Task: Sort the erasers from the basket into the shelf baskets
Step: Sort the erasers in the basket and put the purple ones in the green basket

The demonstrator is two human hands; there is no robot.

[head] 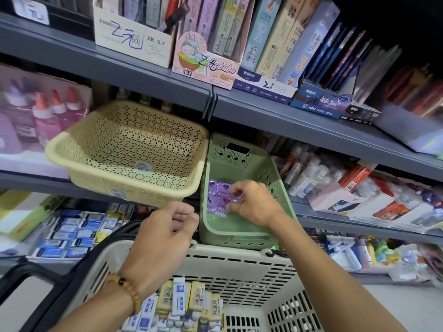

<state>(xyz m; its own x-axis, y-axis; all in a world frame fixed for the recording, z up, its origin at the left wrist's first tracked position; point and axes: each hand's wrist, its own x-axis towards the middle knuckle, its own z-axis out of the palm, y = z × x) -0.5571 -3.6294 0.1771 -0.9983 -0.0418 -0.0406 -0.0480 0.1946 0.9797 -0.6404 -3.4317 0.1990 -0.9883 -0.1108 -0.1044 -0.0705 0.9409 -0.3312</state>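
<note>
A cream shopping basket (239,264) sits at the bottom of the view with several white, blue and yellow wrapped erasers (182,305) inside. On the shelf above stand a beige perforated basket (129,149), with nothing but a sticker on its floor, and a green basket (242,226). Purple wrapped erasers (219,197) lie in the green basket. My right hand (251,202) reaches into the green basket, its fingertips pinching the purple erasers. My left hand (165,231) hovers between the baskets, fingers loosely curled, holding nothing that I can see.
Grey metal shelves (287,111) hold boxes of pencil leads above, glue bottles (48,111) at the left and packaged stationery (359,192) at the right. Boxed erasers (69,238) fill the lower shelf at left. A black handle (28,271) of the shopping basket lies at bottom left.
</note>
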